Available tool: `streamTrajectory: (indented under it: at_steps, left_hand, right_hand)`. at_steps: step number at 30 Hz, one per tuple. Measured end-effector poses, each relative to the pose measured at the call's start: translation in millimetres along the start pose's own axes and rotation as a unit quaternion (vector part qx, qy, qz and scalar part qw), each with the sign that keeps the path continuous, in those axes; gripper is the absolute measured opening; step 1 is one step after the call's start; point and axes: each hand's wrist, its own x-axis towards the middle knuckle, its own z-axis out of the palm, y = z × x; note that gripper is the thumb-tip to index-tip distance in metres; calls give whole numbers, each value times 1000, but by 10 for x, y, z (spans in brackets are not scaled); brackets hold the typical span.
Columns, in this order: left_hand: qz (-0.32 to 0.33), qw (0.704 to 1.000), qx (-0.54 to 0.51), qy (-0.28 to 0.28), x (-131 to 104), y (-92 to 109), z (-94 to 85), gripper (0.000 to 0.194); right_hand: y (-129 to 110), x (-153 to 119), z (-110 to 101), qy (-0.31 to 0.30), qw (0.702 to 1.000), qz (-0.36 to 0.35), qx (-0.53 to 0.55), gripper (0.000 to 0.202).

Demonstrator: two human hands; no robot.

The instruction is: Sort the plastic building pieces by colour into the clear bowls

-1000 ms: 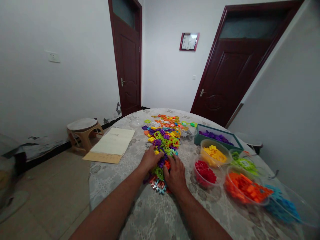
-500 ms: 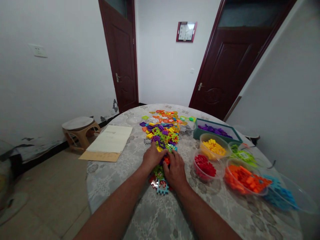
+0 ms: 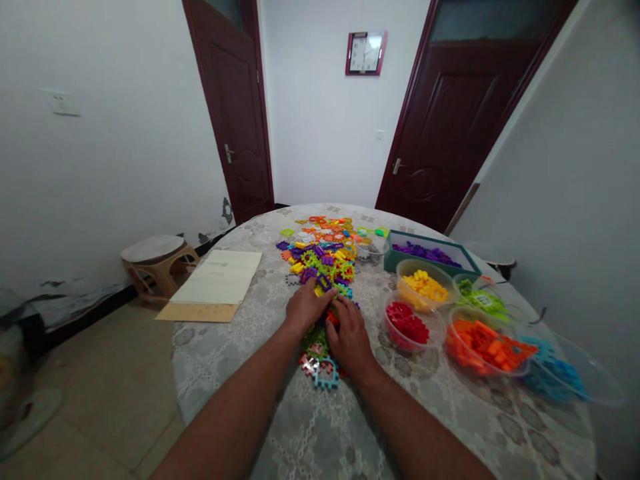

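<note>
1. Left hand (image 3: 306,311), centre of frame: fingers partly curled on the pile; whether it grips a piece cannot be told
2. Right hand (image 3: 351,339), just beside it: fingers bent, thumb apart, near an orange piece (image 3: 333,317); grip unclear
3. Multicoloured pile (image 3: 327,261), centre, running away from the hands on the patterned tablecloth (image 3: 305,433)
4. Red-piece bowl (image 3: 436,332), yellow-piece bowl (image 3: 453,295) and green box (image 3: 396,262), right of centre
5. Pale sheet (image 3: 220,273), left of centre

White-walled room (image 3: 320,120), two dark red doors (image 3: 235,113) with upper panes, square wall clock (image 3: 365,53), tiled floor (image 3: 110,387), low stool (image 3: 159,267).
</note>
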Motion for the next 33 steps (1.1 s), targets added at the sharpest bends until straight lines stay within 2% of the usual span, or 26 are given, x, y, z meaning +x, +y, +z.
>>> streamTrajectory:
  at_steps: [3,9,14,16,18,22,25,27,30,33]
  left_hand:
    - [16,1000,-11,-3,38,-26,16,48]
    - [60,985,-159,26,146,-175,4,24]
    - [72,969,-235,15,157,-278,-119,28]
    - [39,944,-327,-3,147,-307,-164,33]
    - [-10,906,-422,-24,141,-326,-209,39]
    - [-41,858,-510,-44,135,-320,-301,48]
    - [-60,786,-611,-67,116,-275,-345,51]
    - [-72,753,-649,-77,87,-220,-350,49]
    - [-78,736,-665,-99,9,-100,-330,46]
    - [-76,731,-667,-122,-111,32,-299,44]
  right_hand:
    - [11,-6,0,-3,1000,1,-1,50]
    - [36,-18,6,-11,1000,14,-11,46]
    - [31,-13,3,-20,999,19,-34,37]
    - [26,-9,-3,-22,998,22,-46,35]
    - [25,-6,-7,-20,998,28,-59,33]
    - [26,-9,7,-13,996,33,-80,31]
    - [23,-12,31,-6,995,39,-95,31]
    - [20,-4,39,3,993,42,-106,31]
    - [20,35,8,21,994,36,-101,33]
    - [1,93,-85,52,997,30,-39,34]
